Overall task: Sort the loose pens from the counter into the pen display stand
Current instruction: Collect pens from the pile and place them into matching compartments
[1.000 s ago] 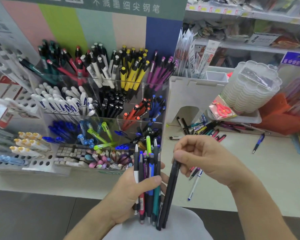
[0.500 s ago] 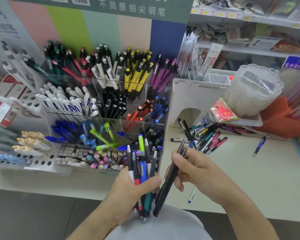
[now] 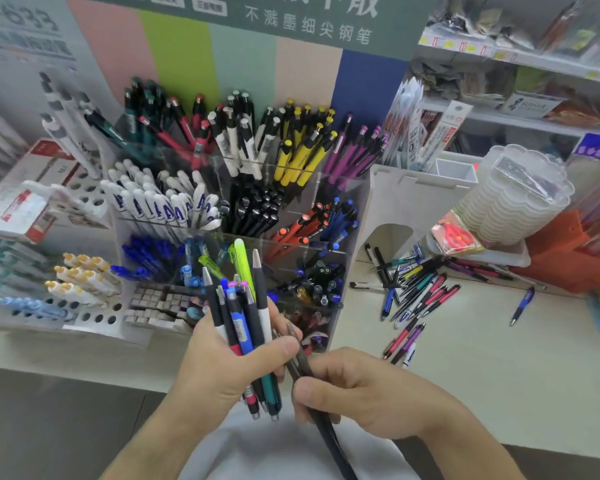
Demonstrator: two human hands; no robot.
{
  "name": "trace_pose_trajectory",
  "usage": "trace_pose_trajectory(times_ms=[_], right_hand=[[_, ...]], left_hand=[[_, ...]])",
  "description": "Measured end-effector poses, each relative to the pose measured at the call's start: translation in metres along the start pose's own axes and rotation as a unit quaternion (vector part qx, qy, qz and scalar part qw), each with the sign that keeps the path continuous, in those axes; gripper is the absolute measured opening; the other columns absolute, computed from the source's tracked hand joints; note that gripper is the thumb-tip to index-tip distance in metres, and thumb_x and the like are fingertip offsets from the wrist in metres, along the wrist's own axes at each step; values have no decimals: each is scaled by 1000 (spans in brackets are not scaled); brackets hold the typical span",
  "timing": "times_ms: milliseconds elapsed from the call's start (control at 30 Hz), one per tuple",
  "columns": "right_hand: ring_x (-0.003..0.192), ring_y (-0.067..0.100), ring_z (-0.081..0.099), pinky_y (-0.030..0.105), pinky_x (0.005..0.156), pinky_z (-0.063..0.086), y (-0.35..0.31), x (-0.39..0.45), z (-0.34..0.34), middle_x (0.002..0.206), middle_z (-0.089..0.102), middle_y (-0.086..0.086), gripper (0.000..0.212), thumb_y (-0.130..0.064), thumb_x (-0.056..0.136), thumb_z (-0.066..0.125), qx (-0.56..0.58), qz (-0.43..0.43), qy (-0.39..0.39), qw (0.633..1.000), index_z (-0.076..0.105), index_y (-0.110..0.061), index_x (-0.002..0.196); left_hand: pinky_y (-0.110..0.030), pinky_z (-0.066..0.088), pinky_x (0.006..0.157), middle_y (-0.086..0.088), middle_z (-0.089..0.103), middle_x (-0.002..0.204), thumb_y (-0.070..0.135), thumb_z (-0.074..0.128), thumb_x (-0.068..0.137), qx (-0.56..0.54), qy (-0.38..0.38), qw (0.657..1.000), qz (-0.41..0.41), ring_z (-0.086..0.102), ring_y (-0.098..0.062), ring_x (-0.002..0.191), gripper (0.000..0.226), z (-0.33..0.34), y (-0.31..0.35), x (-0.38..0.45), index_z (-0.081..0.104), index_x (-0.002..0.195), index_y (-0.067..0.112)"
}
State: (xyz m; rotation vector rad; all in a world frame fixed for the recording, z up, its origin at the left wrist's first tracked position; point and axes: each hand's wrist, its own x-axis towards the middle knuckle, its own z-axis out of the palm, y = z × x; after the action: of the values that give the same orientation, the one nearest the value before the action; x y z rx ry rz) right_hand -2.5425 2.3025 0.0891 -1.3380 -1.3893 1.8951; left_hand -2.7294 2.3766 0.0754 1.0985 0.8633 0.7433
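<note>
My left hand (image 3: 222, 362) grips a bunch of mixed pens (image 3: 243, 306), tips down, in front of the clear tiered pen display stand (image 3: 347, 209). My right hand (image 3: 371, 393) holds black pens (image 3: 321, 420) that slant down and to the right, with their upper ends beside the bunch under my left thumb. Loose pens (image 3: 416, 289) lie in a heap on the counter (image 3: 482, 368) to the right of the stand. One blue pen (image 3: 522, 306) lies apart further right.
A white perforated holder (image 3: 80, 306) with yellow-capped pens stands left of the display. A white box (image 3: 413, 199), a stack of clear scalloped trays (image 3: 513, 202) and an orange item (image 3: 565, 251) sit behind the loose pens. Shelves run along the back right.
The black pens in my right hand have swung from pointing up toward the stand to slanting down and right. My right hand has dropped lower. My left hand has lifted the bunch slightly.
</note>
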Motion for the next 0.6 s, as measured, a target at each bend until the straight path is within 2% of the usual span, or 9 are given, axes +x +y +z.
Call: trace_pose_trajectory(times_ms=[33,67,133,200,267,333,400,500,600], right_hand=[[73,15,52,30,73,43,0,1,3,80,63,3,29,-38,105,46,12,1,-1,1000,64,-20,91],[74,15,56,32,74,45,1,2,4,84,65,-2,28,-38,105,44,39,3,-3,999,60,-20,91],[72,19,63,34,72,51,3,0,2,85,67,5,26,-37,104,46,119,6,-9,993,55,-14,97],[61,20,64,29,59,54,0,-4,-3,80,63,11,25,-31,102,53,171,8,22,985,53,-5,103],[49,19,60,26,44,49,-10,-2,-6,75,61,13,23,-21,98,63,204,-10,134,970,60,-1,108],[45,20,58,26,39,47,-24,9,-7,71,62,15,25,-20,90,65,229,-49,265,935,69,-5,110],[46,23,58,28,42,49,-41,24,-5,70,64,14,20,-18,93,62,198,-108,347,911,71,-6,107],[42,22,47,27,42,41,-63,39,-6,61,60,11,10,-10,101,58,81,-171,420,888,67,-12,104],[51,19,52,32,49,43,-83,37,-16,63,60,4,13,-13,101,61,-64,-239,511,823,67,-25,102]], left_hand=[[-33,56,55,-12,71,75,19,87,59,1,1,1000,13,63,-22,56,21,-1,1,0,74,76,20],[-37,56,56,-13,69,74,23,86,60,0,8,1000,24,62,-24,55,21,-2,2,1,74,77,20],[-37,55,54,-11,67,74,11,87,62,-26,58,997,43,59,-22,53,20,-4,1,3,72,76,15],[-33,53,53,-3,67,74,3,75,67,-90,127,987,47,57,-17,51,17,-8,2,7,73,71,20],[-33,51,58,3,66,70,-4,65,79,-127,177,974,55,56,-14,50,36,-12,9,12,73,66,29],[-34,50,63,5,65,69,-10,59,87,-136,192,969,72,56,-13,51,50,-17,14,19,71,64,32],[-35,51,65,4,65,71,-9,58,90,-146,203,965,74,56,-13,52,51,-19,19,27,71,64,33],[-40,49,72,-2,66,71,-4,63,90,-141,205,966,67,57,-19,57,43,-21,25,35,73,64,29],[-33,54,63,-7,70,76,2,66,87,-176,192,965,16,58,-18,57,30,-24,34,38,73,66,23]])
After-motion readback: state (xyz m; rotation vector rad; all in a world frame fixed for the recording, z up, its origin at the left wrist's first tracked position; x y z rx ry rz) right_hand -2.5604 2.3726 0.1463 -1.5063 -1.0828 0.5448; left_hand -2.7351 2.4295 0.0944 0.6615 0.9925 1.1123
